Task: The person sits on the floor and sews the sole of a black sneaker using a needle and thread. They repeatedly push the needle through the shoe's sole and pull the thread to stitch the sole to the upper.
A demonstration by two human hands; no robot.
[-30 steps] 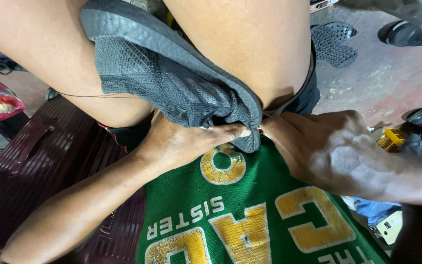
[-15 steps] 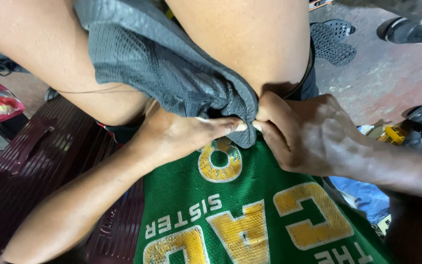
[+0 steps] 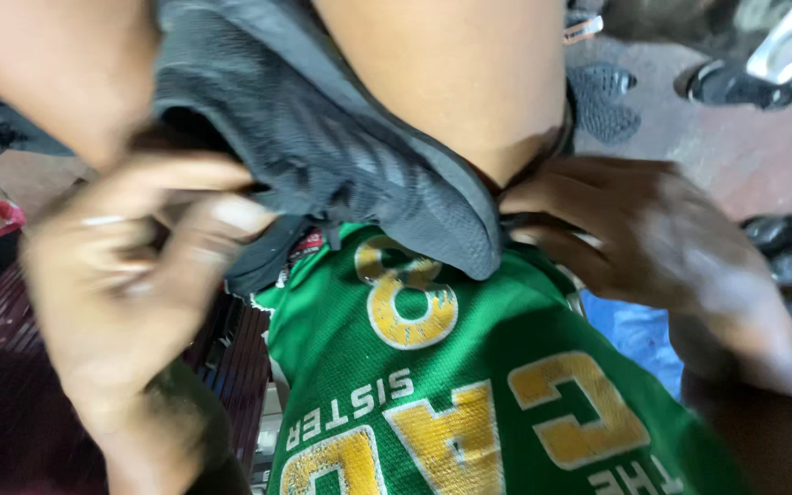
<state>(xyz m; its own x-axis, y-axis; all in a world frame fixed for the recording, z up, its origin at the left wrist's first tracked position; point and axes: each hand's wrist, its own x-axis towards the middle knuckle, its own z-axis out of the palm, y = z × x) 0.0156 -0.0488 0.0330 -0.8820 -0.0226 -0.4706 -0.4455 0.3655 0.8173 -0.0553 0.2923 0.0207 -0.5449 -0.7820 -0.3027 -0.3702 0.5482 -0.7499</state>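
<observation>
Here the left hand [image 3: 130,275] has its grip curled round the rear edge of the dark mesh shoe [image 3: 323,156], fingers and thumb pinched on the fabric at the shoe's left side; the hand is blurred, so exactly how much of the edge it has hold of I cannot tell. The right hand [image 3: 634,234] has its grip pressed shut against the shoe's other end, fingertips tucked in where the dark fabric meets the bare leg [image 3: 442,82]. What those fingertips pinch is hidden, though they seem to bear on the shoe or a thin dark strand there. With one hand at each end, the shoe looks braced from both sides, which would keep it steady for close work on it.

The shoe itself lies slanted across the person's lap, wedged between the two bare legs, its lower end overlapping the top of the green jersey [image 3: 469,394]. The jersey, with yellow lettering, spreads below the shoe. Right of the shoe, on the reddish floor [image 3: 735,156], more dark shoes [image 3: 602,101] lie well apart from it. Left of the shoe sits a dark red slatted surface [image 3: 231,357].
</observation>
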